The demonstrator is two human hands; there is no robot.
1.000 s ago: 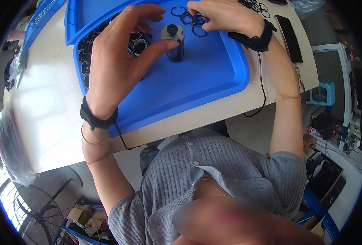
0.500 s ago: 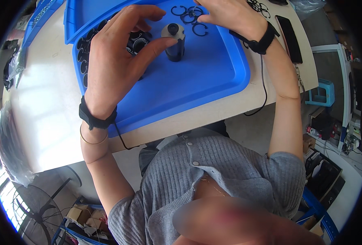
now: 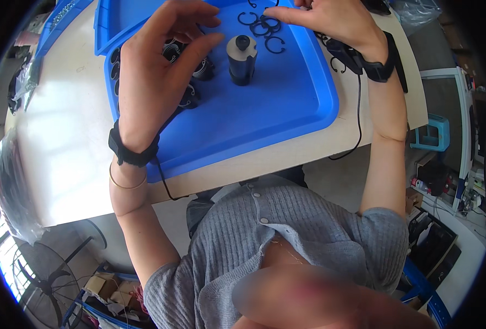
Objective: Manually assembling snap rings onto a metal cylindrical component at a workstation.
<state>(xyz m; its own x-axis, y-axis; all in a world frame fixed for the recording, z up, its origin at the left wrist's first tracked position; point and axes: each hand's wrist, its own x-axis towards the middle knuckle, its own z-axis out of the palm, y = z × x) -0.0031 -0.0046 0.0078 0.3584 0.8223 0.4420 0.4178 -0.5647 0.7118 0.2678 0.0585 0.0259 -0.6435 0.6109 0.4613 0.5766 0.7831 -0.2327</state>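
My left hand (image 3: 158, 77) hovers over the blue tray (image 3: 243, 123), its thumb and fingers apart with nothing between them. Just right of its thumb, and apart from it, a dark cylinder (image 3: 242, 68) with a pale top and a black knob stands upright. Several black retaining rings (image 3: 261, 26) lie beyond it, some overlapping. My right hand (image 3: 336, 19) is above these rings, its thumb reaching toward them; the other fingers are mostly cut off by the top edge. Dark parts with rings (image 3: 202, 71) sit beside and behind my left hand, partly hidden by it.
The tray rests on a pale table (image 3: 62, 137). More rings lie on the table by my right wrist, near a phone (image 3: 397, 63) partly behind it. Cables (image 3: 358, 115) trail from both wristbands. Plastic bags (image 3: 15, 189) hang at the left edge; a turquoise stool (image 3: 432, 132) stands at right.
My right hand has shifted right and its thumb now points out more to the left. My left hand has drawn slightly away from the cylinder. The view has shifted a little.
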